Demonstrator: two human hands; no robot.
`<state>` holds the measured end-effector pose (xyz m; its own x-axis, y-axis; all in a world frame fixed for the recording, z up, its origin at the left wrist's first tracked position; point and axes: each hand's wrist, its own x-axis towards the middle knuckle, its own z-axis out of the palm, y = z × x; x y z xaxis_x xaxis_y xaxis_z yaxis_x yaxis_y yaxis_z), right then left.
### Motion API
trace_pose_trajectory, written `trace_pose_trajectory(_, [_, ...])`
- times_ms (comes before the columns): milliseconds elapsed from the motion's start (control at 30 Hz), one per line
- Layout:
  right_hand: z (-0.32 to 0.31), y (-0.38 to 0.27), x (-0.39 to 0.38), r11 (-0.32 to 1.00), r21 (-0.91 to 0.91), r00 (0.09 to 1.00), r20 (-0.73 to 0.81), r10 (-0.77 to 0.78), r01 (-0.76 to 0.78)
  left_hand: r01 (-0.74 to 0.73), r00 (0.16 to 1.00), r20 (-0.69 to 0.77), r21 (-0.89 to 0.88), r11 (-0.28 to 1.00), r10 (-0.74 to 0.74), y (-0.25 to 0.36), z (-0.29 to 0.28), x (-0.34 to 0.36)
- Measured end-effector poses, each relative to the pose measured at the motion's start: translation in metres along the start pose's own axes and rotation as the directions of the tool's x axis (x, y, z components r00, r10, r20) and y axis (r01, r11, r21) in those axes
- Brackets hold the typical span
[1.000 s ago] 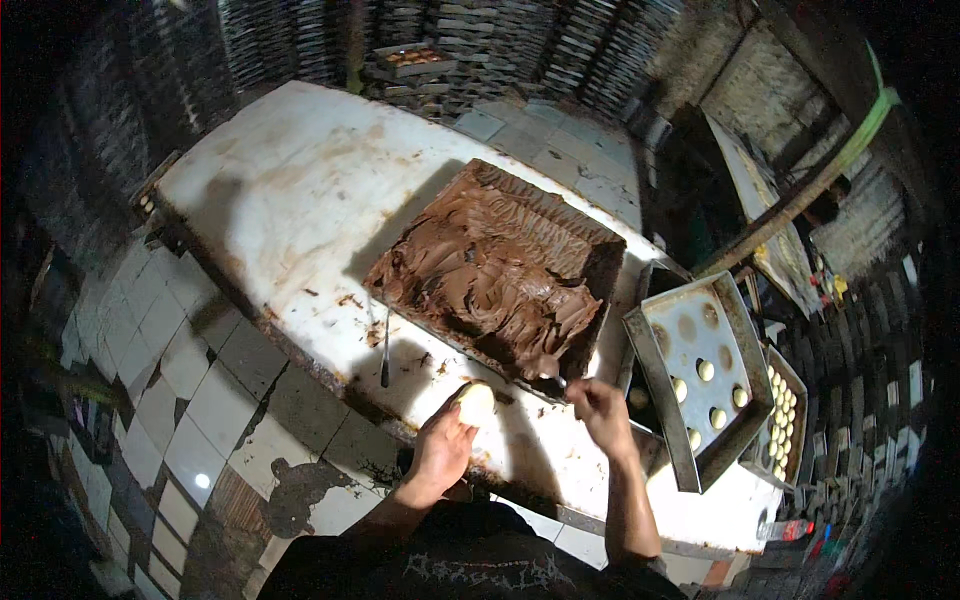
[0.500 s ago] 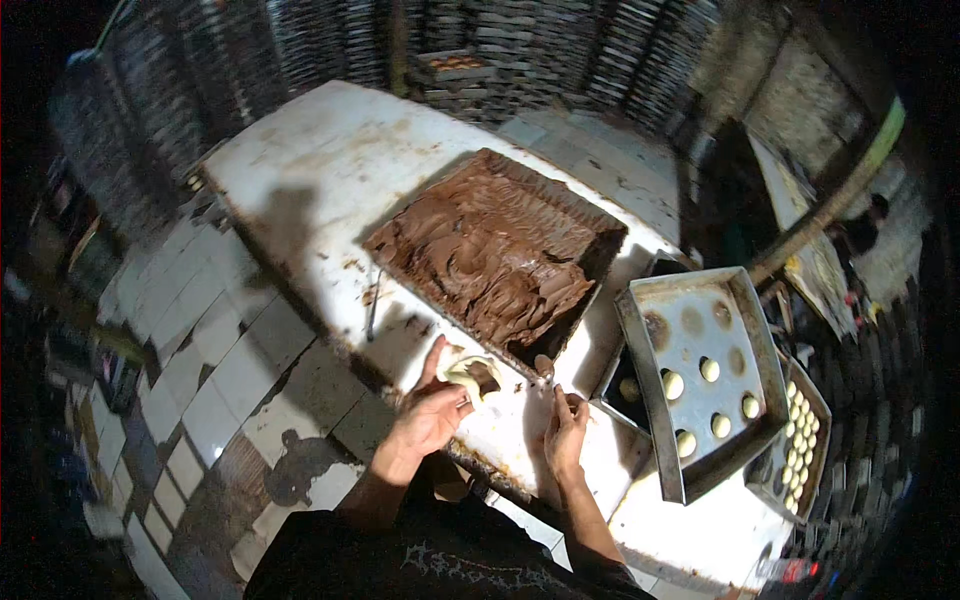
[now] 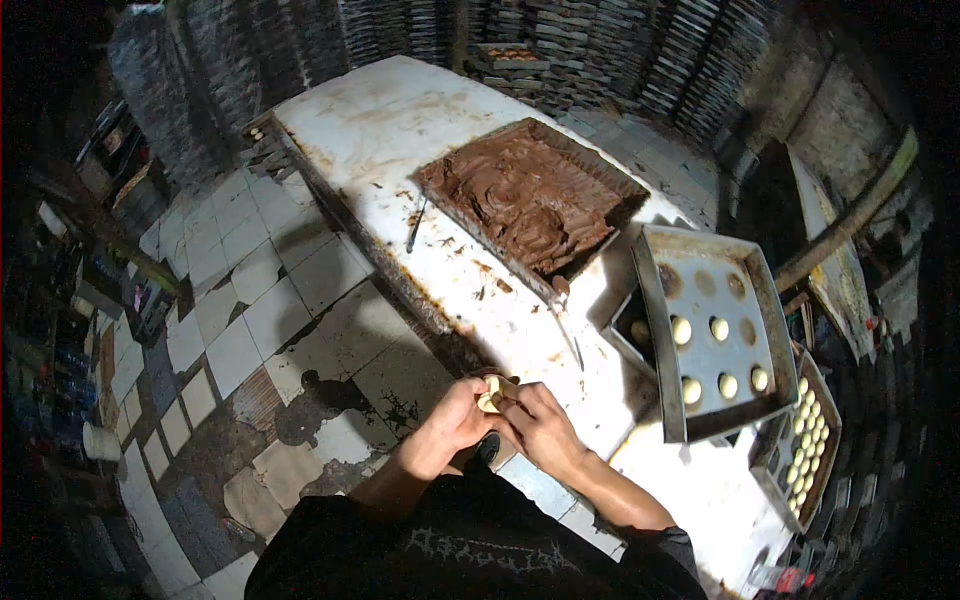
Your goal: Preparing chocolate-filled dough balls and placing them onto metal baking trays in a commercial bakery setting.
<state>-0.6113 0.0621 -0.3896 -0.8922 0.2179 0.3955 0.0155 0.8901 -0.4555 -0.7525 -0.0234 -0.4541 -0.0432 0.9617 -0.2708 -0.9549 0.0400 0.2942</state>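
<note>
Close to my body, beyond the table's near edge, both hands meet around a small piece of pale dough [image 3: 489,396]. My left hand [image 3: 452,418] cups it with bent fingers, while the fingers of my right hand [image 3: 541,424] press at its other side. My fingers cover much of the dough, and its inside is hidden. A large rectangular tray of brown chocolate-like filling [image 3: 520,205] lies on the table ahead. At that tray's near corner rests a thin-handled spoon or spatula [image 3: 570,330], its tip smeared brown.
On the right, a metal baking tray [image 3: 705,420] holds several round dough balls [image 3: 728,385]. Lower right, another tray [image 3: 770,470] carries many more in rows. A thin dark tool [image 3: 415,228] lies left of the filling on the white table [image 3: 370,110]. Tiled floor [image 3: 240,350] spreads leftward.
My right hand has left the spoon or spatula at the tray's corner and joined the left at the dough. Both hands are nearer my body; the dough, earlier spread with filling, is now gathered. The view has shifted.
</note>
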Motion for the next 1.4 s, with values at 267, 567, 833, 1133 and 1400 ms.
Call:
trace_pose_trajectory(267, [-0.067, -0.051, -0.058, 0.799, 0.372, 0.881, 0.221, 0.418, -0.473, 0.057, 0.984, 0.127, 0.431, 0.901, -0.123, -0.059, 0.034, -0.052])
trace_pose_trajectory(567, [-0.035, -0.066, -0.194, 0.806, -0.277, 0.824, -0.407, 0.395, -0.523, -0.019, 0.995, -0.096, 0.215, 0.976, 0.041, -0.196, 0.066, -0.005])
trace_pose_trajectory(833, [-0.107, 0.024, -0.396, 0.463, 0.137, 0.196, -0.777, 0.599, -0.876, -0.727, 0.613, 0.79, 0.567, -0.388, 0.006, -0.405, 0.119, 0.12])
trace_pose_trajectory(1133, [-0.098, 0.099, -0.393, 0.719, 0.032, 0.605, -0.515, 0.607, -0.694, -0.455, 0.86, 0.509, 0.798, 0.395, -0.037, -0.375, 0.108, 0.1])
trace_pose_trajectory(1400, [-0.138, 0.167, -0.39, 0.482, 0.062, 0.334, -0.643, 0.689, -0.874, -0.476, 0.876, 0.444, 0.737, 0.479, 0.187, -0.299, 0.023, 0.048])
